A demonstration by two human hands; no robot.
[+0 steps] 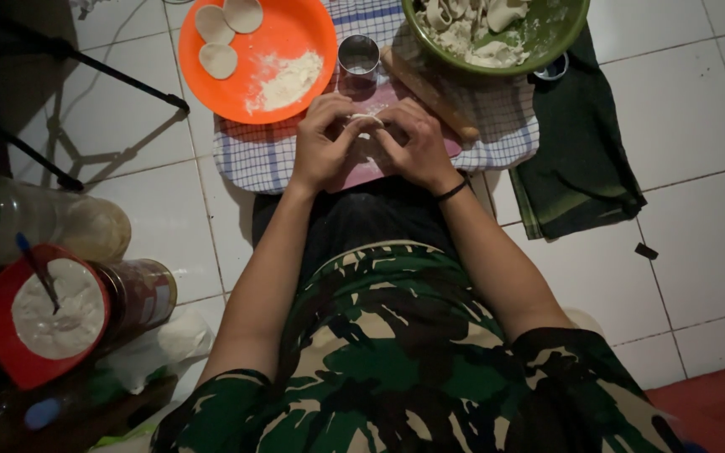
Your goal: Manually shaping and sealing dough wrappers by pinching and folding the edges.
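1. Nearest to the person, at the left, a red container of white filling stands with a spoon sticking up; it sits well apart from the hands, so a reach across could, in this writer's judgement, knock the spoon over.
2. The left hand and the right hand meet over the pink board; their fingers are pinched together on a small dough piece; too hard a squeeze may tear the thin dough.
3. The metal ring cutter stands just beyond the fingers, the wooden rolling pin beside it; an elbow move could roll the pin.
4. The orange plate holds flour and three dough discs; the discs may stick together where they touch.
5. Farthest, the green bowl of dough scraps overhangs the checked cloth; it might tip.
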